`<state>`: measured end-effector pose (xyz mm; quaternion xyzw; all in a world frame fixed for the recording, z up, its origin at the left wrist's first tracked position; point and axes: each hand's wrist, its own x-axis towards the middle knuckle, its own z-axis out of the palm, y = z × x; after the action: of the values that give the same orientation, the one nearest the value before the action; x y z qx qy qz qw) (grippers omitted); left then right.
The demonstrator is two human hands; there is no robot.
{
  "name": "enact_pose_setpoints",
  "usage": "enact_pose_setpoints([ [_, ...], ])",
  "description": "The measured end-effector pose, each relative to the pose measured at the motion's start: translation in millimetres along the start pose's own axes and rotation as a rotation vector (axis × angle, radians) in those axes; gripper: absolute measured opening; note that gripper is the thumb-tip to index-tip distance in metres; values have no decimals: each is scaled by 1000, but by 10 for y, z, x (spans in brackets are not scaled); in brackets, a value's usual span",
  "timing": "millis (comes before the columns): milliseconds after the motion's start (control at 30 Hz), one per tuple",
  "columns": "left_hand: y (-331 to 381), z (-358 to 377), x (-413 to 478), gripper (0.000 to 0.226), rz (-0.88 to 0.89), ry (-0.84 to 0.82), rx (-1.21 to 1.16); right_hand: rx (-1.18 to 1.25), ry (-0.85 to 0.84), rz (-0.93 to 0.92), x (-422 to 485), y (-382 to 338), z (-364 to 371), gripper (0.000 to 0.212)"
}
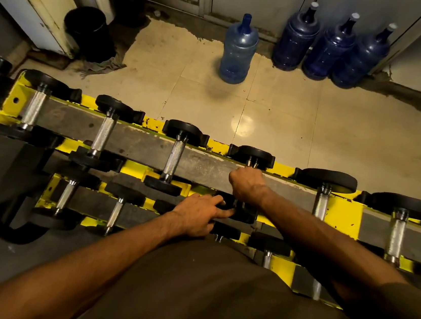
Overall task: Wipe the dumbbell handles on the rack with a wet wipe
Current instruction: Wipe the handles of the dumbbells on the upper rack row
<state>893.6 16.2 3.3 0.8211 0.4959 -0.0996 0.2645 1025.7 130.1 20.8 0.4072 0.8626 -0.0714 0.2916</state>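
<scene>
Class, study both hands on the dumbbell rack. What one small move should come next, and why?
Probably slide the right hand along the handle toward the near end. It is curled round the handle of a top-shelf dumbbell, close to the far weight, while the left hand rests on the near weight. The wipe itself is hidden.

Rack [344, 215]: yellow frame, chipped paint, two tiers seen. Upper tier: six dumbbells [175, 156] side by side, black round heads, knurled chrome handles [103, 133] across the rails. Handle of the fourth dumbbell [255, 155] sits wrapped inside the right hand [247, 183]. Lower tier: smaller dumbbells [115, 211], same build.
</scene>
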Motion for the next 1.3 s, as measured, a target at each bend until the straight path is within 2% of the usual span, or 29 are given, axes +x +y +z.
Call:
enact_pose_setpoints([
  [167,16,-4,-7,63,3,5,-15,129,-125,-171,-81,94,103,19],
  [333,11,0,-26,67,-8,3,-17,367,24,-180,-241,298,272,14],
  [433,14,-5,-36,67,-12,9,-23,562,132,-61,-374,338,517,13],
  [533,17,-14,-35,66,-15,14,-25,831,229,134,-460,248,654,1],
  [600,12,-14,-39,67,-18,12,-31,977,260,262,-480,177,768,10],
  [700,-2,-20,-51,68,-24,-7,-47,1118,288,395,-479,143,902,12],
  [867,2,8,-48,69,-18,-6,-55,1131,231,587,-339,129,922,13],
  [1000,-26,24,-61,69,-19,-2,-53,1148,-16,519,-140,191,755,7],
  [1133,-56,54,-60,69,-19,2,-51,1350,-245,492,-201,301,691,8],
  [1200,-37,47,-42,68,-6,14,-48,1441,-234,527,-302,324,740,11],
  [1300,-32,34,-37,67,-2,24,-51,1559,-132,567,-447,324,766,12],
])
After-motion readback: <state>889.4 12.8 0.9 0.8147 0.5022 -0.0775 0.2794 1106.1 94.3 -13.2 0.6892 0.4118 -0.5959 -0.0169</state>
